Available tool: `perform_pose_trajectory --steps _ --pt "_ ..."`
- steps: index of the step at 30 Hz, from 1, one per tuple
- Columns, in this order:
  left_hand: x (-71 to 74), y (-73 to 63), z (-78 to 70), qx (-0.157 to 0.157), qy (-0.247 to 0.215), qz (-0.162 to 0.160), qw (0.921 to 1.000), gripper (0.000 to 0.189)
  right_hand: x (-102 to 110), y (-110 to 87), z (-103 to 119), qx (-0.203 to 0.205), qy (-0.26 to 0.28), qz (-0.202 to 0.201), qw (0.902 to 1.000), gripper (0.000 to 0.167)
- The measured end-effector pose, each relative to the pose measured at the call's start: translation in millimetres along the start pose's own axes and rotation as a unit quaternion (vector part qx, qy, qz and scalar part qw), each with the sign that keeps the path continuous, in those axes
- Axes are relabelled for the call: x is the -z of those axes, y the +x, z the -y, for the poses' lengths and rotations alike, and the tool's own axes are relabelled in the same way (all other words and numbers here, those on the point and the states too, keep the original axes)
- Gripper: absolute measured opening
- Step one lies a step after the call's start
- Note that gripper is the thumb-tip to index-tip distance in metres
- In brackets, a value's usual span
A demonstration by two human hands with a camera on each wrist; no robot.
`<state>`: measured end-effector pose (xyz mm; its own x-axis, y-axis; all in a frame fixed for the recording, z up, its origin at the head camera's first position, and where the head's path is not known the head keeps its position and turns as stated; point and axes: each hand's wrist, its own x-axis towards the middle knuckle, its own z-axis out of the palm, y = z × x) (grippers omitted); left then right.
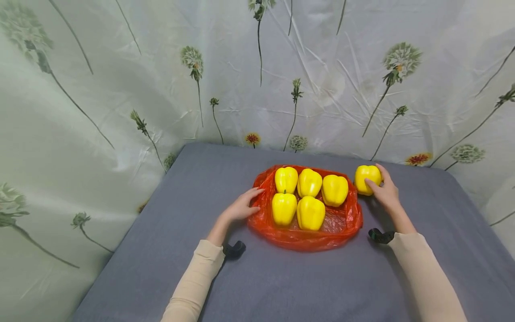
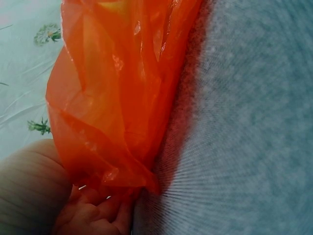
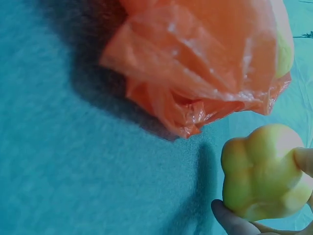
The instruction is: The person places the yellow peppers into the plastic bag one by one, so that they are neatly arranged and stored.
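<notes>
Several yellow bell peppers (image 1: pixel 283 209) sit in two rows inside an open red plastic bag (image 1: pixel 306 241), its rim spread wide on the grey-covered table. My left hand (image 1: pixel 240 206) is at the bag's left side. In the left wrist view, its thumb and curled fingers take the bag's gathered edge (image 2: pixel 110 176) between them. To the right of the bag, my right hand (image 1: pixel 387 190) grips another yellow bell pepper (image 1: pixel 364 173) by its sides. The right wrist view shows this bell pepper (image 3: pixel 264 171) between thumb and fingers, apart from the bag (image 3: pixel 195 58).
The grey cloth (image 1: pixel 169 250) covers the table and runs back to a pale curtain (image 1: pixel 241 80) printed with dandelions. Black wrist straps or mounts (image 1: pixel 235 249) stick out near both sleeves.
</notes>
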<state>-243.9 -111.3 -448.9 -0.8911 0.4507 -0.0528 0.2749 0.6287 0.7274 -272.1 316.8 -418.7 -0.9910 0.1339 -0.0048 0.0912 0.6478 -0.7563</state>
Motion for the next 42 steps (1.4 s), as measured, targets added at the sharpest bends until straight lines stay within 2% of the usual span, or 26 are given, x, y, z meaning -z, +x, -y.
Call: perform_pose_trajectory --steps 6,12,22,26,42 --pt "0.2 -0.3 -0.4 -0.004 0.007 -0.001 1.0 0.058 5 -9.2 -3 -0.012 0.05 0.0 0.9987 0.07" --pt "-0.2 -0.8 0.1 -0.013 0.01 -0.005 0.9999 0.059 11 -18.6 2 -0.005 0.101 0.011 0.9948 0.069" --pt "-1.0 -1.7 0.5 -0.011 0.012 -0.001 0.9999 0.059 15 -29.0 3 0.005 0.1 0.015 0.9949 0.072" --pt "0.5 -2.0 0.3 -0.024 0.014 -0.003 0.9996 0.058 15 -34.1 6 0.011 0.112 0.011 0.9936 0.073" --pt "1.7 -0.3 0.8 -0.037 0.005 -0.002 0.9993 0.058 11 -66.1 24 0.061 0.139 0.029 0.988 0.073"
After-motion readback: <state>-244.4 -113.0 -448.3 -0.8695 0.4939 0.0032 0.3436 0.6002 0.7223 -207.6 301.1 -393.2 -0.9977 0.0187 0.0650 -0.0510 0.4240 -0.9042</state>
